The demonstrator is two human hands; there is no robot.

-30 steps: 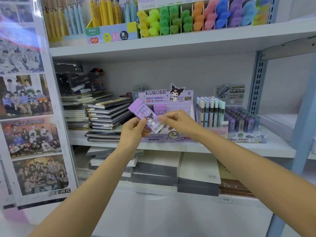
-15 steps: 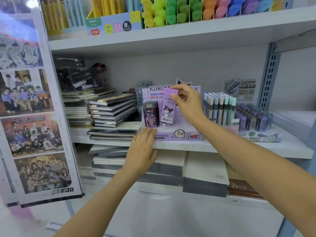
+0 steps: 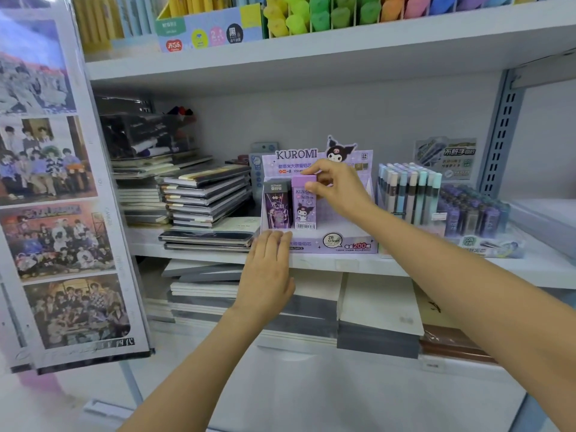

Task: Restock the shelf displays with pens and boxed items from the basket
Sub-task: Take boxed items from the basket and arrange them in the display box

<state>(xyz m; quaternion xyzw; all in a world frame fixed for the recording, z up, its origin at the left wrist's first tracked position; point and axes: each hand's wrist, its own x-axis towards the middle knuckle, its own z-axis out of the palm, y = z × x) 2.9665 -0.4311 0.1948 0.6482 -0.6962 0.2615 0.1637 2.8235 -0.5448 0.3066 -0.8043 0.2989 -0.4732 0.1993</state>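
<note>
The right hand [image 3: 339,191] pinches the lilac box [image 3: 304,210] upright at the left end of the display tray [image 3: 343,244], the left hand [image 3: 268,275] flat-fingered against its front corner; a skewed release could topple the neighbouring dark box [image 3: 277,207].

Stationery shop, retail aisle: white shelf boards [image 3: 343,54] on a grey slotted metal upright [image 3: 501,132], with stock faced out in printed counter displays like the purple cardboard KUROMI display box [image 3: 343,244] marked 2B 0.5mm. Also rows of slim pastel-capped pens [image 3: 408,194], colour-sorted highlighters [image 3: 343,14], stacked dark notebooks [image 3: 205,198], and a clear-sleeved board of group photo prints [image 3: 56,188] at the shelf end.
</note>
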